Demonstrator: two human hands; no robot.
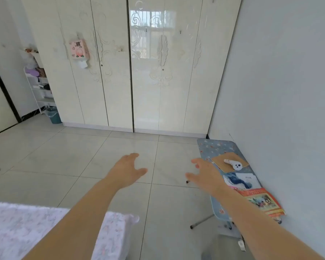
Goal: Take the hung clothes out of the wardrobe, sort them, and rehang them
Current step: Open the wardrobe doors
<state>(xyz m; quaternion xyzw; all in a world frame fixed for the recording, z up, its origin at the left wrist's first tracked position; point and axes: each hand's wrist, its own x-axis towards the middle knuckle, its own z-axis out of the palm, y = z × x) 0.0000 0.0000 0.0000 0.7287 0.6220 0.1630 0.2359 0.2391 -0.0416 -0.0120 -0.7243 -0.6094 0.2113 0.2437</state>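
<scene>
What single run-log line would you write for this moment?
wardrobe: doors closed | left hand: open, empty | right hand: open, empty | both held out toward wardrobe

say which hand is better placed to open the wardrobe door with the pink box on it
Likely the left hand: open, empty, on the side of the pink box; the right hand is by the ironing board.

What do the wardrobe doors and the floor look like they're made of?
Wardrobe doors: probably lacquered or laminated board, cream with a high gloss. A window reflects clearly in them, and they carry raised scroll trim. Floor: pale glazed tiles, likely ceramic, with straight grout lines and a soft sheen.
</scene>
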